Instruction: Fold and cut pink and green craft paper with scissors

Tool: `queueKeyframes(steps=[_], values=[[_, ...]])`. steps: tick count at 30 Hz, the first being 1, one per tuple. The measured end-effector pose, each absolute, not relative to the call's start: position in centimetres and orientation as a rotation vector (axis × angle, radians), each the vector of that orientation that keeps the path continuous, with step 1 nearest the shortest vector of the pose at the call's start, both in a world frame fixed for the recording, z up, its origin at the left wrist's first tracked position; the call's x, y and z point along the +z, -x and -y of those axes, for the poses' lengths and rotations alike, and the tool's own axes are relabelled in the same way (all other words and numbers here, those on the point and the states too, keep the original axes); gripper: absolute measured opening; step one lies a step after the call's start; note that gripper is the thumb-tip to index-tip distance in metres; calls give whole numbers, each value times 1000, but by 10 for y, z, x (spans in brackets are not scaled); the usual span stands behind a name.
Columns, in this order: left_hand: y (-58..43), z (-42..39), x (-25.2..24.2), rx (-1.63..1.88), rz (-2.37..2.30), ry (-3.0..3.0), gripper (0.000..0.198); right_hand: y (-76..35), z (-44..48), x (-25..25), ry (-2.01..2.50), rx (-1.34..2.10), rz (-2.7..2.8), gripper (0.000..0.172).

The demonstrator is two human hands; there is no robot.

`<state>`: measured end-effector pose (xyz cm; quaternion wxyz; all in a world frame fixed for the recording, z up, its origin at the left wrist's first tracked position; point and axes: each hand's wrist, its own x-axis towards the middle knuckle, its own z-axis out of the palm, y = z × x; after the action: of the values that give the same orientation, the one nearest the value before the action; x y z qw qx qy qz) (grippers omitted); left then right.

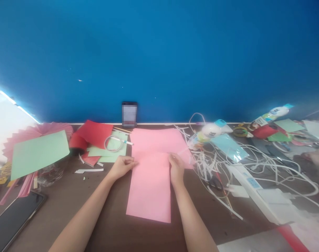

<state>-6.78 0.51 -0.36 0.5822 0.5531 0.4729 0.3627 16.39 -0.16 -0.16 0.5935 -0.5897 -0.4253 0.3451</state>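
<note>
A pink sheet of paper (150, 192) lies lengthwise in front of me on the dark table. My left hand (124, 165) pinches its upper left edge between thumb and fingers. On the opposite side, my right hand (176, 168) grips the upper right edge, its fingertips bent over the paper. Behind this sheet lies more pink paper (159, 138), wider and reaching toward the wall. The two pinks overlap, and I cannot tell whether they are joined.
Left: green card (40, 154), pink pleated paper (49, 127), red paper (95, 133) and a phone (16, 218). A second phone (129, 114) leans on the blue wall. Right: glue bottles (208, 133), scissors (215, 182), tangled white cables (264, 164) and a power strip (250, 185).
</note>
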Motion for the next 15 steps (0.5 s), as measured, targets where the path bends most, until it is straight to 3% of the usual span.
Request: queueKeyframes(steps=[15], values=[[68,-6,-11,952,-1173,-1238,33,-162,2,-1,1437,750,1127,23]])
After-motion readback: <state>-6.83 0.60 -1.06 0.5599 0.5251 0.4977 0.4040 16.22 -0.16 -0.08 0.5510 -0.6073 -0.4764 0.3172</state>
